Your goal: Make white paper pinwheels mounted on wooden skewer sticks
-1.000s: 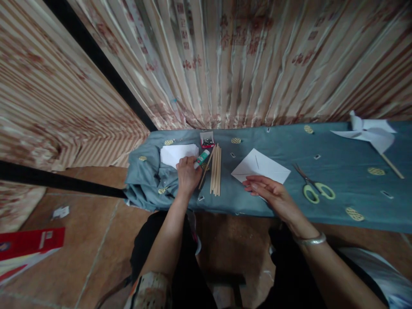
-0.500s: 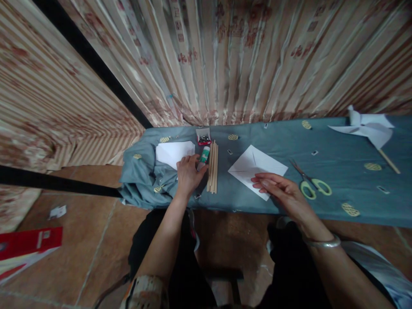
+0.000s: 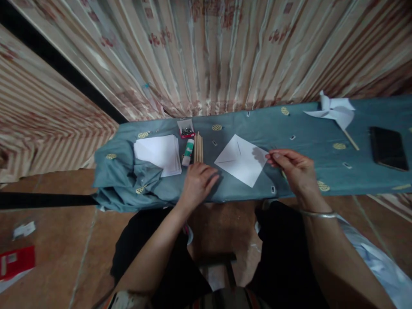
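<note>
A white square of paper point(image 3: 240, 165) with slit lines running in from its corners lies flat on the blue-grey cloth. My right hand point(image 3: 294, 171) is at its right corner, thumb and fingers pinched on the edge. Scissors are mostly hidden under that hand; only a bit of the yellow-green handle shows. My left hand point(image 3: 198, 182) rests over the near ends of several wooden sticks point(image 3: 198, 148), fingers loosely apart and holding nothing. Just beyond it lies a glue stick point(image 3: 188, 151) with a green label.
A stack of white paper point(image 3: 157, 154) lies at the left, with a small box of metal pins point(image 3: 186, 129) behind the glue stick. A finished paper pinwheel point(image 3: 336, 111) on a stick and a black phone point(image 3: 388, 148) are at the right. A curtain point(image 3: 206, 64) hangs behind the table.
My left hand has moved from beside the glue stick to the sticks' near ends. My right hand has shifted from over the paper to its right corner. The view has turned rightward.
</note>
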`<state>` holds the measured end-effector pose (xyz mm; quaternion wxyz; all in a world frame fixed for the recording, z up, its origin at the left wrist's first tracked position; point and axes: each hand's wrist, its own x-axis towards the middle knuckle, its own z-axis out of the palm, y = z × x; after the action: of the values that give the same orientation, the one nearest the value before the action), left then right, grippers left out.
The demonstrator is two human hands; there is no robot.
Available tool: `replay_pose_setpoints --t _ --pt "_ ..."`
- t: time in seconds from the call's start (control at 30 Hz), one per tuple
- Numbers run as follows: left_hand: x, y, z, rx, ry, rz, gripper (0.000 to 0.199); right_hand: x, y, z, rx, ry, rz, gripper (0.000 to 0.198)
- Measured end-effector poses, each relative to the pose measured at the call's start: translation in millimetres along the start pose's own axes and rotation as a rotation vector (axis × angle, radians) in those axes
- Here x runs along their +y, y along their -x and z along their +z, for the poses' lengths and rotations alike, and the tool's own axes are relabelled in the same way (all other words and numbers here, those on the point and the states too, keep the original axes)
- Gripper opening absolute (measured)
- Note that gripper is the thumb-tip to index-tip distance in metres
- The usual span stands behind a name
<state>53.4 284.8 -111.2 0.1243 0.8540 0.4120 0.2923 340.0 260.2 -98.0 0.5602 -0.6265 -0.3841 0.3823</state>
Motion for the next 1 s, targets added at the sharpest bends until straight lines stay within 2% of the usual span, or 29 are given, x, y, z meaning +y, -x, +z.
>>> replay_pose_setpoints --t 0.07,0.13,0.3,0.43,0.77,1.0 --pt "17 -3 15 -0.111 0.036 0.131 0.023 6 0 -3 -0.048 0.148 -0.068 0.016" --pt "26 -7 28 -0.166 0.030 0.189 0.026 11 4 -4 -0.120 0.308 -0.160 0.017" --pt "25 -20 44 -0.227 0.013 0.218 0.032 21 15 -5 -0.330 0.579 -0.376 0.027" --pt "22 -28 52 -0.259 0.014 0.233 0.027 30 20 -5 -0.377 0.714 -0.453 0.029" --pt "18 -33 58 -0.194 -0.029 0.280 0.019 29 20 -4 -0.374 0.747 -0.478 0.028" --pt "18 -34 62 -0.158 0.036 0.219 0.023 26 19 -3 -0.368 0.675 -0.394 0.029"
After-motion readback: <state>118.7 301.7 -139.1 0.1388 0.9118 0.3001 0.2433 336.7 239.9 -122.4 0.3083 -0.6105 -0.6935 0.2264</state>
